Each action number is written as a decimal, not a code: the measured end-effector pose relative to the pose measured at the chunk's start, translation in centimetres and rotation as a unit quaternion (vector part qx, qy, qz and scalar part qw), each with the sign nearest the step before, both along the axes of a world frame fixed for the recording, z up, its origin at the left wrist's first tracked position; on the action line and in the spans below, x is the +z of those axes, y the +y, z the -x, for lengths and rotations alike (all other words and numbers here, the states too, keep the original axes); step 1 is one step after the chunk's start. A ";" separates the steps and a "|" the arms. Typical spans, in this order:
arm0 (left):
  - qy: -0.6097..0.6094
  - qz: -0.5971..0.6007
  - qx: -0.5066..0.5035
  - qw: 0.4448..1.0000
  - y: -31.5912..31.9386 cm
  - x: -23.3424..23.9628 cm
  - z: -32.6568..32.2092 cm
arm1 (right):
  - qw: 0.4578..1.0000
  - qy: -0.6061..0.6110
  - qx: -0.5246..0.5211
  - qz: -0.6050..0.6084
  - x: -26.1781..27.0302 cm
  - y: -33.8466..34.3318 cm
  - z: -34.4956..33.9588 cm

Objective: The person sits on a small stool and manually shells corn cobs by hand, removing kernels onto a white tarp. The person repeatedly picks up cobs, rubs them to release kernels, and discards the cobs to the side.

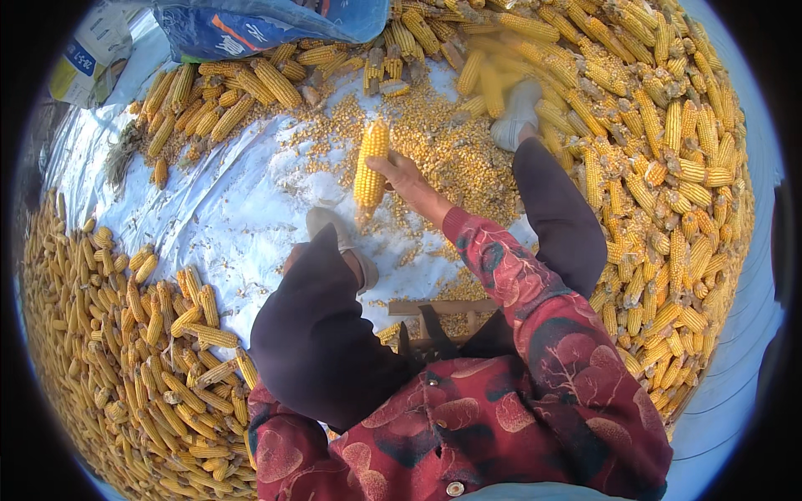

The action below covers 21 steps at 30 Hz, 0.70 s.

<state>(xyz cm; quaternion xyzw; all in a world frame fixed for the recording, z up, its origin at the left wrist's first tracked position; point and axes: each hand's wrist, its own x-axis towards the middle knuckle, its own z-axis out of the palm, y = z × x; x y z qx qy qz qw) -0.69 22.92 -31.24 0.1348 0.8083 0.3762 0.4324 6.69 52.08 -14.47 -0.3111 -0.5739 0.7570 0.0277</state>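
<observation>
My right hand point(407, 181) grips a yellow corn cob point(373, 166) full of kernels, thumb across its side. The cob points away from me, above loose corn kernels point(451, 150) on a white sheet point(213, 181). A small patch of skin past my left knee may be my left hand point(293, 257); the trouser leg hides the rest, so its grip cannot be made out. Another corn cob point(492, 91), blurred as if moving, appears near my right shoe point(517, 116). My left shoe point(341, 238) rests on the sheet.
A large heap of corn cobs point(664, 206) lies along my right, another cob heap point(138, 376) at lower left. Some cobs point(232, 94) lie at the far side, near a blue printed bag point(269, 31) and a white bag point(94, 56). A wooden bar point(407, 307) shows between my legs.
</observation>
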 end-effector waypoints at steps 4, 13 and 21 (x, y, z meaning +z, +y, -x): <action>0.052 0.044 -0.019 0.997 1.1 2.1 3.0 | 0.845 0.369 0.323 -0.212 11.6 -10.1 10.3; 0.274 0.006 -0.106 0.956 13.4 2.5 17.3 | 0.934 -0.090 0.123 -0.324 -7.4 11.7 7.9; 0.511 -0.037 -0.146 0.846 30.1 1.6 27.6 | 0.795 -0.258 0.003 -0.550 -18.1 33.2 5.1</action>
